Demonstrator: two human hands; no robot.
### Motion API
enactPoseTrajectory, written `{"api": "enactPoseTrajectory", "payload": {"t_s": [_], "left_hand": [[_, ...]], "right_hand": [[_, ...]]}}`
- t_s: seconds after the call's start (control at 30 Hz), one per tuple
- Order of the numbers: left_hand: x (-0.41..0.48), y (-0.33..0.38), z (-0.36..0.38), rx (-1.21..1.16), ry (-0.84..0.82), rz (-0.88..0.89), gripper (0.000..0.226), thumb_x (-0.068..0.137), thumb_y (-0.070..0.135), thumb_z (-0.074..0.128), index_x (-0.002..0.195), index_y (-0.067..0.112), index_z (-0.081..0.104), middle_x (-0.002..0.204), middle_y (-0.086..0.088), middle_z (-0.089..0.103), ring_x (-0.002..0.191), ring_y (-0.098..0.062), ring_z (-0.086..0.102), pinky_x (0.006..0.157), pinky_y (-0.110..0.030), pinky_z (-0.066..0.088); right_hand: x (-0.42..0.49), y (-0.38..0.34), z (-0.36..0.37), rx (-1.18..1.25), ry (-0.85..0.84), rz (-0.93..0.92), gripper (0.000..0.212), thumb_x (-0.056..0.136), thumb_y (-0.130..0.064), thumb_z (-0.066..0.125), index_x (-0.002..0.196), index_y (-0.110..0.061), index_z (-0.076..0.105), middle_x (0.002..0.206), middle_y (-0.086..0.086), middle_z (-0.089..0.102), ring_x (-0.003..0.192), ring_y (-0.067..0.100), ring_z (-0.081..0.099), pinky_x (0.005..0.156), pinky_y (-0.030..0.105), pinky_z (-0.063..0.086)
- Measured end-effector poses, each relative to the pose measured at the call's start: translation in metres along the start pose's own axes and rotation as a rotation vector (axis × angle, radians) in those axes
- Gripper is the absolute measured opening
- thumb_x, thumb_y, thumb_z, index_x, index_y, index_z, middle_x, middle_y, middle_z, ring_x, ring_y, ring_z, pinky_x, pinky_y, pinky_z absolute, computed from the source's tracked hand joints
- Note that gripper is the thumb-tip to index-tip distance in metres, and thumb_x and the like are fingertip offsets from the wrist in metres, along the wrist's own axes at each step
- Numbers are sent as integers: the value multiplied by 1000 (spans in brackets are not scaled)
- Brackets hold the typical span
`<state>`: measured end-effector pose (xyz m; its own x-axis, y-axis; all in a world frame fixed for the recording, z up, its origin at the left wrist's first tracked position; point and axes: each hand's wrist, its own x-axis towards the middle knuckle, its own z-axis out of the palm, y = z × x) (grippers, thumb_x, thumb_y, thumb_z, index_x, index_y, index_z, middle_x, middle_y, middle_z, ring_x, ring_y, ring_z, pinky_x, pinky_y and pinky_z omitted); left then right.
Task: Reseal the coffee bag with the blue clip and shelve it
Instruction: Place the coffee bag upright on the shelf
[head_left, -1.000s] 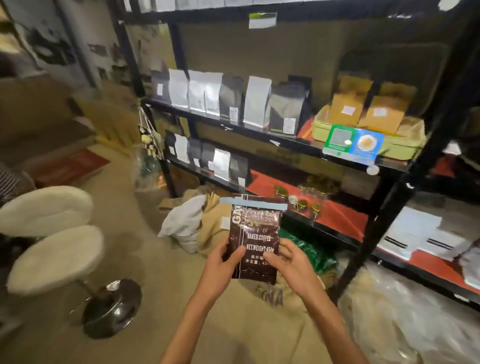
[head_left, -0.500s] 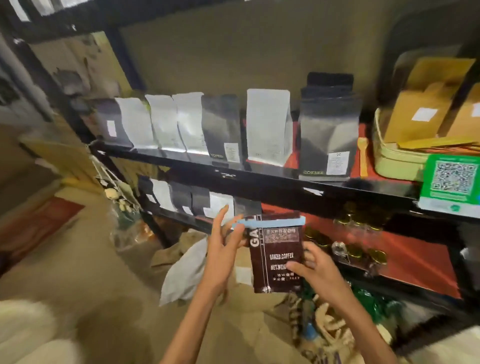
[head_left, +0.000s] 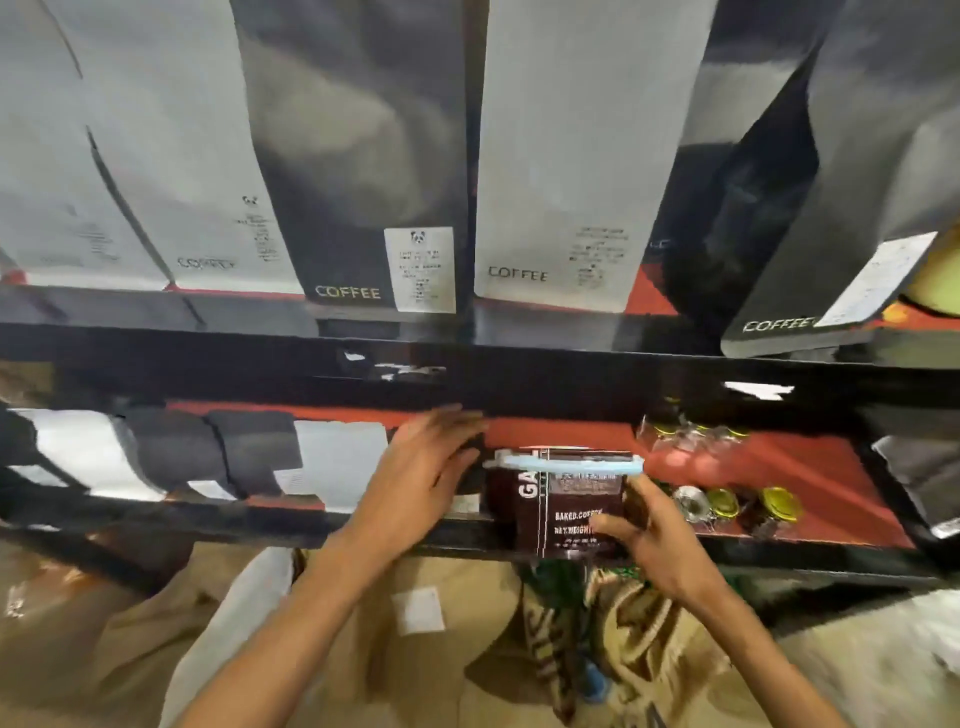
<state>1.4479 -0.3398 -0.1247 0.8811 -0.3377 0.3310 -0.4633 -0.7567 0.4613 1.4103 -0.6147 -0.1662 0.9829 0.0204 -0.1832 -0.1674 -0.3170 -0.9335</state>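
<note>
The brown coffee bag (head_left: 566, 499) stands upright at the front edge of the lower shelf (head_left: 789, 467), which has a red surface. The blue clip (head_left: 566, 463) runs across the bag's folded top. My right hand (head_left: 657, 540) holds the bag's right side, thumb on the front. My left hand (head_left: 421, 478) is off the bag, just to its left, with its fingers stretched out against a dark bag (head_left: 470, 467) on the same shelf. I cannot tell whether the coffee bag's bottom rests on the shelf.
Several white and dark bags (head_left: 249, 452) line the lower shelf on the left, and small gold-lidded jars (head_left: 727, 504) sit right of the coffee bag. Tall coffee bags (head_left: 566, 156) fill the upper shelf (head_left: 519, 379). Burlap sacks (head_left: 415, 623) lie on the floor below.
I have moved close to the shelves and the bag has gone forward to the lower shelf's edge. My left hand has let go of the bag and reached onto the shelf.
</note>
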Motion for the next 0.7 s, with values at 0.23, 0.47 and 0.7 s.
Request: {"api": "enactPoseTrajectory", "payload": {"t_s": [0.23,0.47,0.7], "left_hand": [[47,-46,14,96,-458,-124,43,94,20,60,135,28,51,135,5,60,127,-18,54,111,-36,38],[49,-53,33,142,-337,-134,37,99,13,48,117,44,56,115,13,71,106,-12,67,87,-36,52],[40,-58,36,109,-266,-120,29,101,21,46,118,42,57,102,13,70,97,-12,66,80,-38,56]], "right_hand": [[48,44,28,6,62,-65,44,86,-2,68,126,-13,55,117,-5,70,106,-2,65,93,15,52],[75,75,43,41,12,-102,43,89,-4,64,126,-23,54,115,-9,69,106,-3,64,81,13,54],[76,99,50,85,63,-149,40,90,-12,64,125,-28,53,115,-10,70,108,-1,64,81,19,55]]}}
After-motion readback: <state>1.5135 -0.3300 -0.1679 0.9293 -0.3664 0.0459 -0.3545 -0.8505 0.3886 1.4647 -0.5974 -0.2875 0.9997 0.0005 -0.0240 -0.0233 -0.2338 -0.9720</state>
